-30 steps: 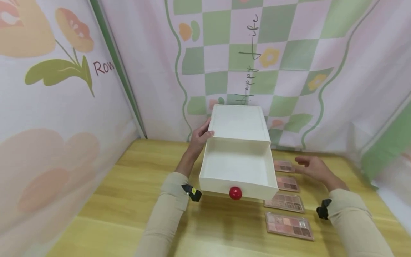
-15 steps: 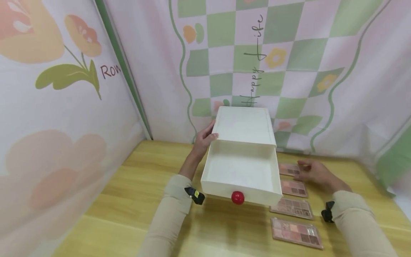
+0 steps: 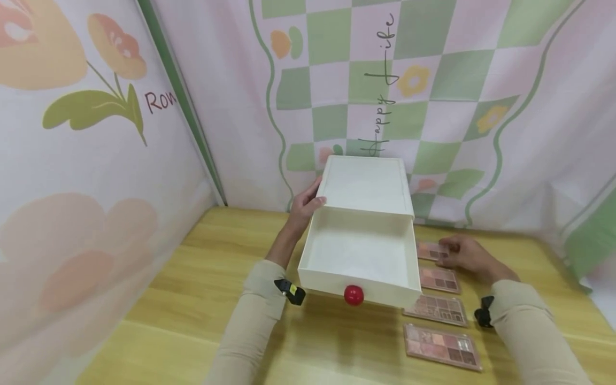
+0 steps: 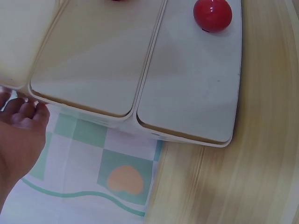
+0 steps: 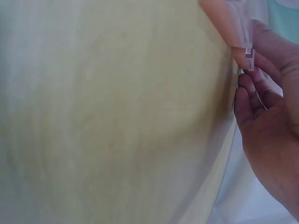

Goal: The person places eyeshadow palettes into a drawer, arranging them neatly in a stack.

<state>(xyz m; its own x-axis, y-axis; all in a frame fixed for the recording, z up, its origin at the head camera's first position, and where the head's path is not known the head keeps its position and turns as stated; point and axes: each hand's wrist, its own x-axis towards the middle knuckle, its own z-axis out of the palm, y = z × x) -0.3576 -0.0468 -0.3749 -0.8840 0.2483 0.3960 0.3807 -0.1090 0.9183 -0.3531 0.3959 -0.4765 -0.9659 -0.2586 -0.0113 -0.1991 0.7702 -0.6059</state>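
A white drawer cabinet (image 3: 367, 184) stands at the back middle, its top drawer (image 3: 361, 256) pulled out with nothing inside. My left hand (image 3: 303, 207) holds the cabinet's left side, thumb at the front top edge; the left wrist view shows its fingers (image 4: 29, 109) bent against that side. On the right, my right hand (image 3: 464, 255) pinches the near end of the farthest eyeshadow palette (image 3: 430, 249) between thumb and fingers. The right wrist view shows the clear edge of that palette (image 5: 229, 23) in the grip. Part of it is hidden behind the drawer.
Three more eyeshadow palettes lie in a column toward me: one palette (image 3: 439, 279), another palette (image 3: 438, 310) and the nearest palette (image 3: 441, 346). A red knob (image 3: 353, 294) sticks out of the open drawer. Lower drawers with a red knob (image 4: 212, 15) show below. A printed curtain (image 3: 327, 85) hangs behind.
My right hand has come in from the right and taken hold of the end of the farthest palette. The left hand stays on the cabinet; the view has shifted slightly.
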